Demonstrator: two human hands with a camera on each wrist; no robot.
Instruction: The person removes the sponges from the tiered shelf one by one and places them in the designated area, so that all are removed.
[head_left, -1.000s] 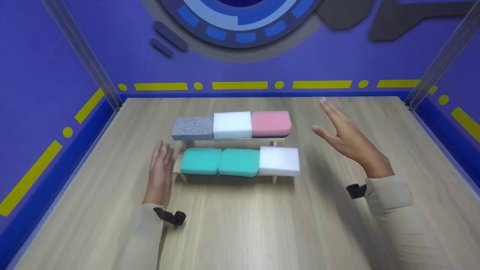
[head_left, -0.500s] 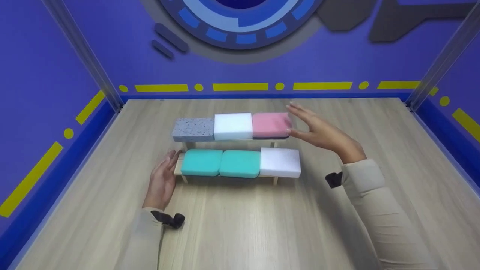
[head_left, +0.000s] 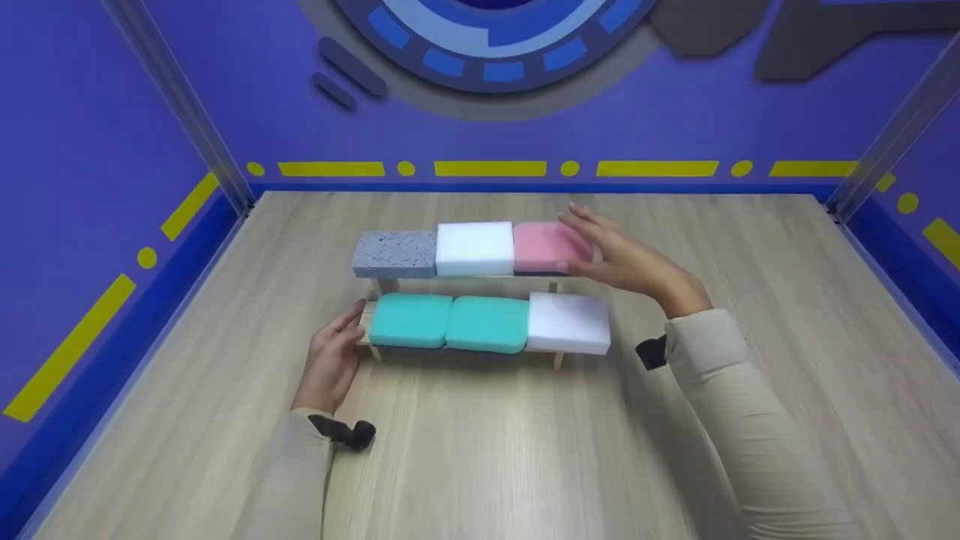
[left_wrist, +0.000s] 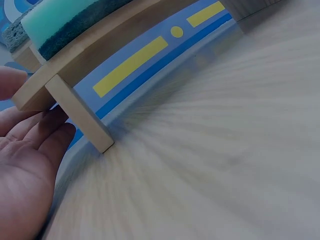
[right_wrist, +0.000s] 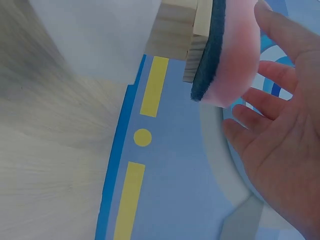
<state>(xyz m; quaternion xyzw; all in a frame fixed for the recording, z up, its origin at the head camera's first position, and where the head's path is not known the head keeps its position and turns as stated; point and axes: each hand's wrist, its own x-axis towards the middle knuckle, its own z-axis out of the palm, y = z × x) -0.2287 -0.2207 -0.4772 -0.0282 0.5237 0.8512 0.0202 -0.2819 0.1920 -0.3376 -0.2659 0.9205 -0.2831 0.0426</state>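
My left hand [head_left: 332,361] grips the left end of the front wooden stand [head_left: 367,321], its thumb over the board and the other fingers curled below it, beside the leg in the left wrist view. On this stand lie two teal sponges [head_left: 411,320] and, at the right end, a white sponge [head_left: 568,322]. My right hand [head_left: 626,257] holds the right end of the pink sponge [right_wrist: 240,50], thumb at its front and fingers at its back. The pink sponge has a dark scouring layer beneath and sits on the rear stand [head_left: 553,286].
Left of the pink sponge on the rear stand are a white block sponge [head_left: 475,247] and a grey speckled pumice-like block [head_left: 394,253]. Both stands rest on a wood-grain table [head_left: 480,450]. Blue panels [head_left: 510,135] with yellow marks enclose the back and sides.
My right hand has moved left and closed on the pink sponge. My left hand has come rightward and taken hold of the front stand's end. The sponges keep their places.
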